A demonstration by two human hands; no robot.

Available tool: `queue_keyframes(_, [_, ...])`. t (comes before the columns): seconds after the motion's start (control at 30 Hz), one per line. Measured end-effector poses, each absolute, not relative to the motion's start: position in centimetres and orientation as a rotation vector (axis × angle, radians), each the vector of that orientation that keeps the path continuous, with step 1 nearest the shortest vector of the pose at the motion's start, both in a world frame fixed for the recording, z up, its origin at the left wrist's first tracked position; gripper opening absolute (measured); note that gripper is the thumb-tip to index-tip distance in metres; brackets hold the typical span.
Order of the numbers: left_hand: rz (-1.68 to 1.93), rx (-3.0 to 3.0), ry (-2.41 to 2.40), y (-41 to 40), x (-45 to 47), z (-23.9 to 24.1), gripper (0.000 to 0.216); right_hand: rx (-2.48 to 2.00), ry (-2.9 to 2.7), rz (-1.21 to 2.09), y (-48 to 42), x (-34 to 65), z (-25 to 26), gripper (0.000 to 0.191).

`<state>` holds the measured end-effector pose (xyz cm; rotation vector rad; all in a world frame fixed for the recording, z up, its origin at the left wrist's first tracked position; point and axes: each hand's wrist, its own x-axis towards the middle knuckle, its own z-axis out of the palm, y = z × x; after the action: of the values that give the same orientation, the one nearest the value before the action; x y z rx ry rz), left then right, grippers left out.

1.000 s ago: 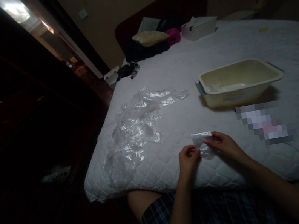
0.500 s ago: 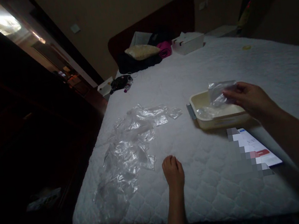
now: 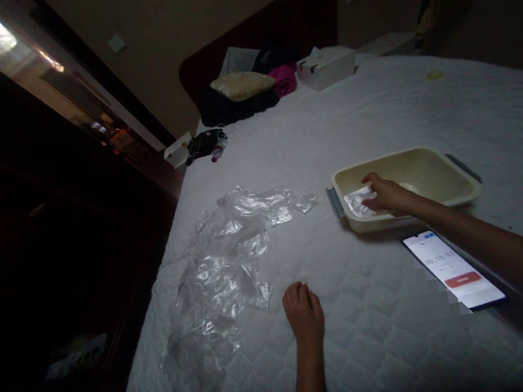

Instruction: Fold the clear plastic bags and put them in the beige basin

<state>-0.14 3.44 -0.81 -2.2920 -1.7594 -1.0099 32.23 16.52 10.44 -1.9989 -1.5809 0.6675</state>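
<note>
My right hand reaches into the left end of a cream plastic basin with grey handles. Its thumb and fingers are apart, just over a folded clear plastic bag lying inside. My left hand rests on the white quilted bed cover with its fingers curled in and nothing visible in them. To its left, a long heap of clear plastic bags spreads across the bed, crumpled and overlapping. A lit phone showing a timer lies in front of the basin, under my right forearm.
At the head of the bed are a beige pillow, a rolled pink cloth and a white box. A dark bag lies at the far left edge. A yellowish ring sits at the far right.
My right hand has moved down and left into the basin, bringing the plastic bag with it, and its fingers have spread. My left hand stays on the bed.
</note>
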Motion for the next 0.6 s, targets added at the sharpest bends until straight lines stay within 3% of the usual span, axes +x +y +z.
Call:
queue_keyframes(0.2, [-1.014, -2.288, -1.773, 3.4, -0.1, -0.8, 0.017, -1.965, -1.994, 0.086, 16.6, 31.8, 11.0, 0.036])
queue_keyframes(0.3, [-1.005, -2.29, -1.783, 3.4, -0.1, -0.7, 0.017, -1.899, -2.153, 0.24, 17.1, 31.7, 11.3, 0.024])
queue_keyframes(0.43, [-1.014, -2.283, -1.791, 3.4, -0.1, -0.7, 0.017, -1.908, -2.285, 0.524, 18.2, 31.3, 10.3, 0.024])
queue_keyframes(0.6, [-1.016, -2.282, -1.802, 3.4, -0.1, -0.7, 0.017, -1.958, -2.342, 0.543, 19.6, 30.5, 8.3, 0.022])
